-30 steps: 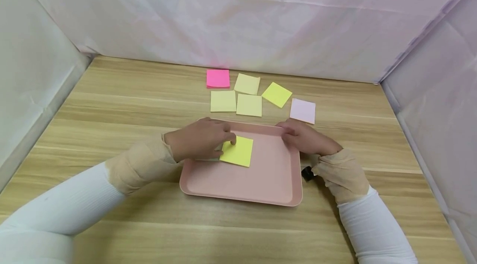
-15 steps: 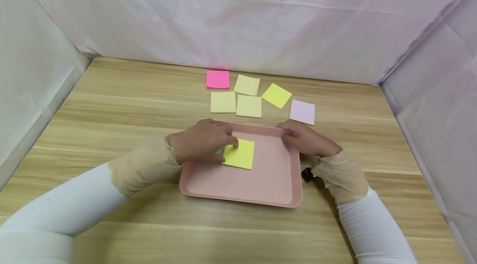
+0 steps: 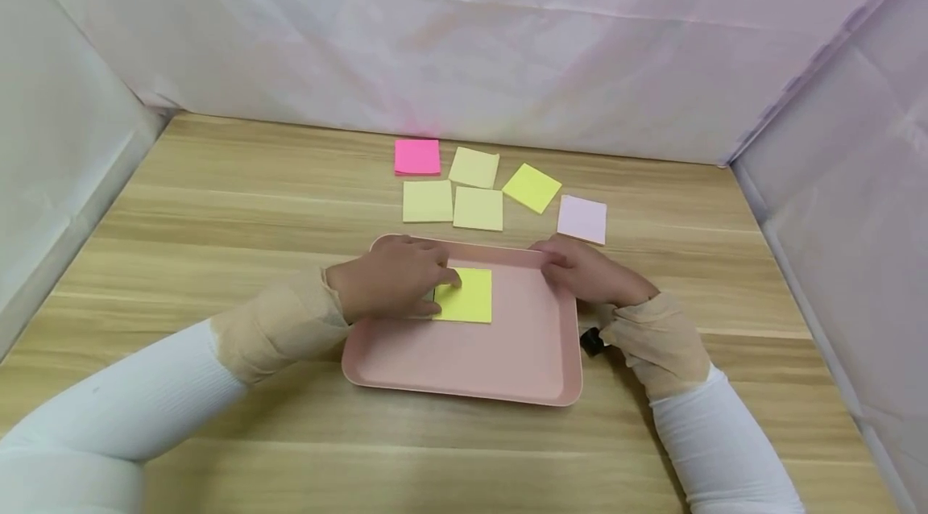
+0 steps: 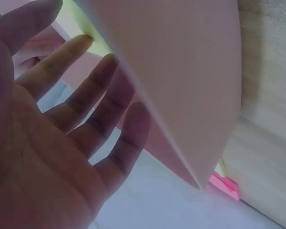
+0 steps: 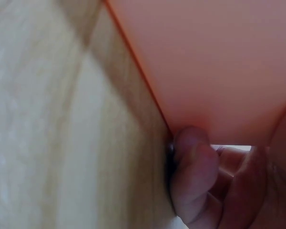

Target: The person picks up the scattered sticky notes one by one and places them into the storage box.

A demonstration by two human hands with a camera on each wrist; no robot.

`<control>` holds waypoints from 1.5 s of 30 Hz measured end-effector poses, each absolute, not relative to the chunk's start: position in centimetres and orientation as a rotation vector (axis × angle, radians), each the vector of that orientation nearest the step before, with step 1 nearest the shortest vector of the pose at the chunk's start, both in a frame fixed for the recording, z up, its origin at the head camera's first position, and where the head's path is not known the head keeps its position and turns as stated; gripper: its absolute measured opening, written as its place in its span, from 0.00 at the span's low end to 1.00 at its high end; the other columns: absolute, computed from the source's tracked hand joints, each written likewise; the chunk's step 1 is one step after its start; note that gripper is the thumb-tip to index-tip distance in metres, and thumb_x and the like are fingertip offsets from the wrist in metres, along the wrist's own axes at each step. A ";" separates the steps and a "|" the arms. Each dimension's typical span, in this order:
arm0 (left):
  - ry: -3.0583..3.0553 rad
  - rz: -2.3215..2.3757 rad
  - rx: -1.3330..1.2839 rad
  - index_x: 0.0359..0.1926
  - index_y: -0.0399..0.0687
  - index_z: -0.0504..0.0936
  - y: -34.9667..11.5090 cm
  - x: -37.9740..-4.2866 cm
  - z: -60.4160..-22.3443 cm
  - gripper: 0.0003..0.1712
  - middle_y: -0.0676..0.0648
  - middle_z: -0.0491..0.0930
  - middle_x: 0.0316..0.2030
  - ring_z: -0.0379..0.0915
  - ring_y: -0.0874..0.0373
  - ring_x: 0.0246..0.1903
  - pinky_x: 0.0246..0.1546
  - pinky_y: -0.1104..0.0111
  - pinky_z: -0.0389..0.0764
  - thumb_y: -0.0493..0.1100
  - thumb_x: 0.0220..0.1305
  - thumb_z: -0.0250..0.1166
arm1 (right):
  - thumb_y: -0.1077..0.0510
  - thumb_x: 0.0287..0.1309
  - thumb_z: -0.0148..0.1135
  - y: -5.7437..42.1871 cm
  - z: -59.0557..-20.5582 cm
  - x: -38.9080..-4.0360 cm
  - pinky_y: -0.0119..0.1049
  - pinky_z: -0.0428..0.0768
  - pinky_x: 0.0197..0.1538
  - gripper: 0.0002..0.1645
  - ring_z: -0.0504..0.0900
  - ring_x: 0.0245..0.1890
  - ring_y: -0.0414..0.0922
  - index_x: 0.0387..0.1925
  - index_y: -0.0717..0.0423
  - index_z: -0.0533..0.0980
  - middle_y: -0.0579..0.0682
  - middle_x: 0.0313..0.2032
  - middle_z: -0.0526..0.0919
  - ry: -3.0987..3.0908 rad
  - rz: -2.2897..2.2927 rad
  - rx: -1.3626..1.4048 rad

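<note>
A bright yellow sticky note pad (image 3: 471, 296) lies in the pink tray (image 3: 464, 365), its edges roughly parallel to the tray's. My left hand (image 3: 391, 279) reaches over the tray's left end, index fingertip on the pad's top and thumb at its near left corner. In the left wrist view this hand (image 4: 52, 138) has its fingers stretched out, the index tip touching the pad. Between thumb and index shows a pale patch, mostly hidden. My right hand (image 3: 594, 271) grips the tray's far right corner; from the right wrist, its fingers (image 5: 195, 167) curl at the tray's edge.
Behind the tray lie a pink pad (image 3: 416, 157), several yellow pads, the brightest one (image 3: 532, 188) turned askew, and a lilac pad (image 3: 582, 219). A small black object (image 3: 592, 341) sits by the right wrist. White cloth walls (image 3: 464, 39) border the wooden table (image 3: 239, 256).
The yellow pad in the tray has turned straighter and slid slightly right under my left hand. My right hand keeps its grip on the tray. The head view has shifted a little.
</note>
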State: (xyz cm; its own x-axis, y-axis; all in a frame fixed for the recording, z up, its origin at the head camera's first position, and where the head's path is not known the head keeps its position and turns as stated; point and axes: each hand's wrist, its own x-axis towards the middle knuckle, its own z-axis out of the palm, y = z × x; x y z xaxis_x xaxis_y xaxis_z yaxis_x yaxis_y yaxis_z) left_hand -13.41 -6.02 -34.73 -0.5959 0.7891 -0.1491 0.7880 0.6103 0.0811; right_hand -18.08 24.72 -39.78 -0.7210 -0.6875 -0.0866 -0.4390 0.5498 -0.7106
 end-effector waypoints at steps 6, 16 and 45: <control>2.670 0.050 1.340 0.49 0.55 0.80 -6.3 -13.5 -34.8 0.18 0.49 0.77 0.45 0.73 0.52 0.45 0.42 0.54 0.77 0.50 0.57 0.62 | 0.70 0.62 0.48 24.7 -39.9 -18.2 0.46 0.71 0.46 0.17 0.70 0.38 0.45 0.45 0.53 0.78 0.52 0.35 0.77 2.434 -0.967 -0.931; 2.693 0.130 1.392 0.50 0.53 0.80 -6.9 -14.2 -35.1 0.17 0.48 0.80 0.43 0.75 0.52 0.42 0.41 0.54 0.77 0.48 0.60 0.62 | 0.70 0.62 0.48 24.8 -40.2 -18.2 0.47 0.71 0.47 0.17 0.70 0.39 0.46 0.45 0.53 0.77 0.53 0.36 0.77 2.445 -0.953 -0.912; 2.775 0.455 1.105 0.47 0.53 0.82 -11.4 -17.2 -35.3 0.12 0.50 0.80 0.39 0.73 0.57 0.38 0.38 0.56 0.78 0.44 0.62 0.61 | 0.69 0.62 0.49 24.7 -39.9 -18.0 0.45 0.72 0.45 0.16 0.70 0.38 0.45 0.45 0.52 0.77 0.51 0.34 0.76 2.451 -0.946 -0.890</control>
